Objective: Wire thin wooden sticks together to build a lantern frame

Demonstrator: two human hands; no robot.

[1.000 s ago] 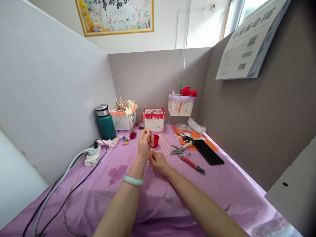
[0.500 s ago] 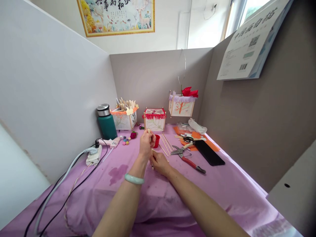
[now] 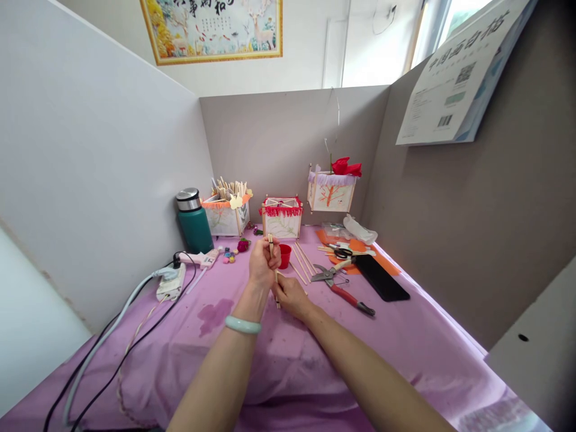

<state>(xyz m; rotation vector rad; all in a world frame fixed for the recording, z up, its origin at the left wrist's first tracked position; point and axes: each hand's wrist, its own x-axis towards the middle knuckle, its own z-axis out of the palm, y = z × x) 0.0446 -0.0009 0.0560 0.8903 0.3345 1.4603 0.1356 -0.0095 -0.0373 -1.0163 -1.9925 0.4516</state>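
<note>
My left hand (image 3: 264, 262), with a pale green bangle on its wrist, is closed around thin wooden sticks (image 3: 271, 242) held upright over the purple tablecloth (image 3: 279, 360). My right hand (image 3: 290, 296) sits just below and to the right and pinches the lower part of the same sticks. A small red cup (image 3: 284, 256) stands right behind the hands. More loose sticks (image 3: 300, 264) lie on the cloth to the right of the cup.
Red-handled pruning shears (image 3: 342, 287), a black phone (image 3: 381, 277) and scissors on orange paper lie at right. A green flask (image 3: 194, 221), paper lantern boxes (image 3: 281, 218), a glue gun (image 3: 198, 260) and a power strip with cables (image 3: 170, 284) stand at left and back. Partition walls enclose three sides.
Both hands stay on the sticks with only a slight shift of the fingers. The view has drifted a little; nothing on the table moved.
</note>
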